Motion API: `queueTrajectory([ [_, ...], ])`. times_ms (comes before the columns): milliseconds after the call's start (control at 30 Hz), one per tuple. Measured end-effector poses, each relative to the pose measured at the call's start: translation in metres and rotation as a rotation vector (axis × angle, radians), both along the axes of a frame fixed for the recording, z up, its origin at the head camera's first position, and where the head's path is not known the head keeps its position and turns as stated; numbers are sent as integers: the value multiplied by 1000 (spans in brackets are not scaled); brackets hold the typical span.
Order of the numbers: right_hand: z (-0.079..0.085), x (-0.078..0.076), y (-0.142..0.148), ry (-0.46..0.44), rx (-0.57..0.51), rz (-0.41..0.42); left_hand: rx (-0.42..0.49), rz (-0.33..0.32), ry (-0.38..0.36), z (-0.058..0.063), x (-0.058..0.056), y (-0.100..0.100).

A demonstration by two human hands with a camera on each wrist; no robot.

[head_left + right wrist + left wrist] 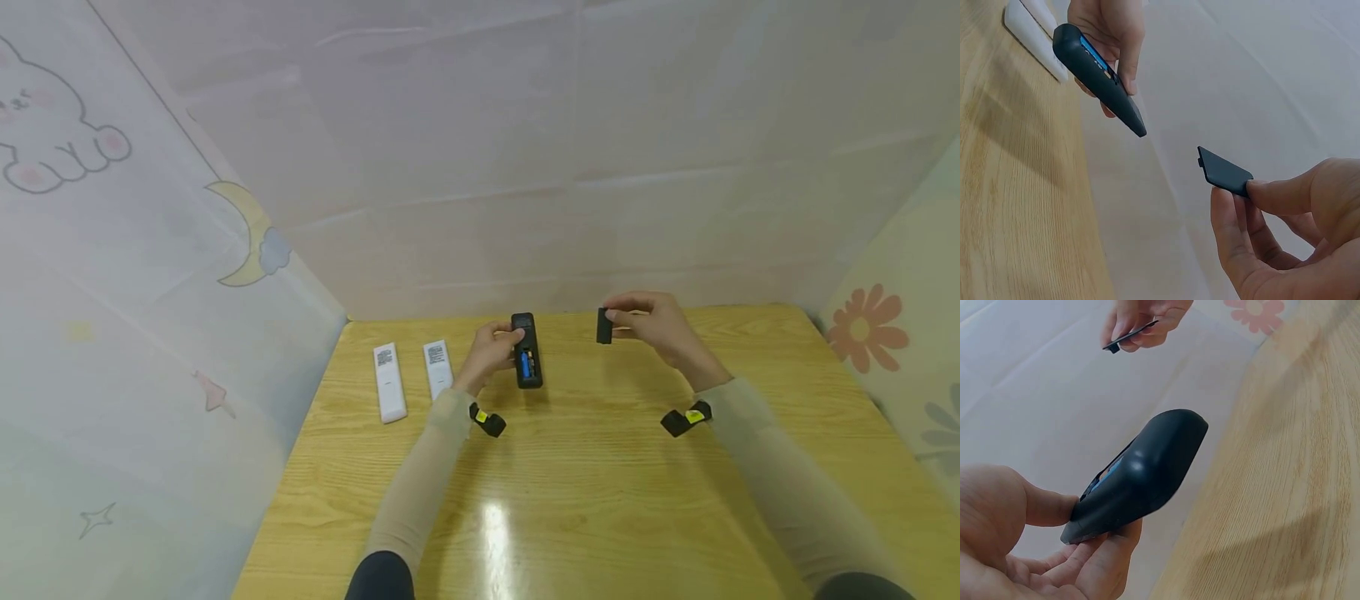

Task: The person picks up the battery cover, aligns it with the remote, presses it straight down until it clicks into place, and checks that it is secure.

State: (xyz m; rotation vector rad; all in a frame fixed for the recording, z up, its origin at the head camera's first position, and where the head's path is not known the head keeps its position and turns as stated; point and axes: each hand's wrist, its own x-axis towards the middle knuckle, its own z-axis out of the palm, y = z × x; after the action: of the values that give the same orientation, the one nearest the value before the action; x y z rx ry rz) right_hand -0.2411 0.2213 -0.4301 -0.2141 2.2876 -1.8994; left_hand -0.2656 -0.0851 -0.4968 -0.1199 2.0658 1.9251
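A black remote control [528, 358] is held up over the table, its battery compartment uncovered. Blue and copper-coloured batteries [527, 364] show inside it. My left hand [489, 354] grips the remote from its left side, thumb on the back face and fingers beneath, as the left wrist view shows. Off to the right, my right hand [654, 327] pinches a thin black battery cover [1225, 171] between thumb and fingers. A small tab sticks out from the cover's edge. Cover and remote are apart, with a gap between them.
Two white remote controls [390, 383] [438, 367] lie on the left of the wooden table [570, 500], the second partly behind my left forearm. A pale cloth wall [480, 208] rises at the table's far edge, and printed cloth hangs at both sides.
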Motion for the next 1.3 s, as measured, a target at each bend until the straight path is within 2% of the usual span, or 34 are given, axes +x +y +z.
queueTrajectory([
  [600,-2,1,-16,-12,1,33,7,10,13,1,0,8],
  [967,1,0,-21,5,37,42,-3,-10,13,2,-2,10],
  [1300,1,-1,-24,8,5,24,-11,-24,22,2,-4,11],
])
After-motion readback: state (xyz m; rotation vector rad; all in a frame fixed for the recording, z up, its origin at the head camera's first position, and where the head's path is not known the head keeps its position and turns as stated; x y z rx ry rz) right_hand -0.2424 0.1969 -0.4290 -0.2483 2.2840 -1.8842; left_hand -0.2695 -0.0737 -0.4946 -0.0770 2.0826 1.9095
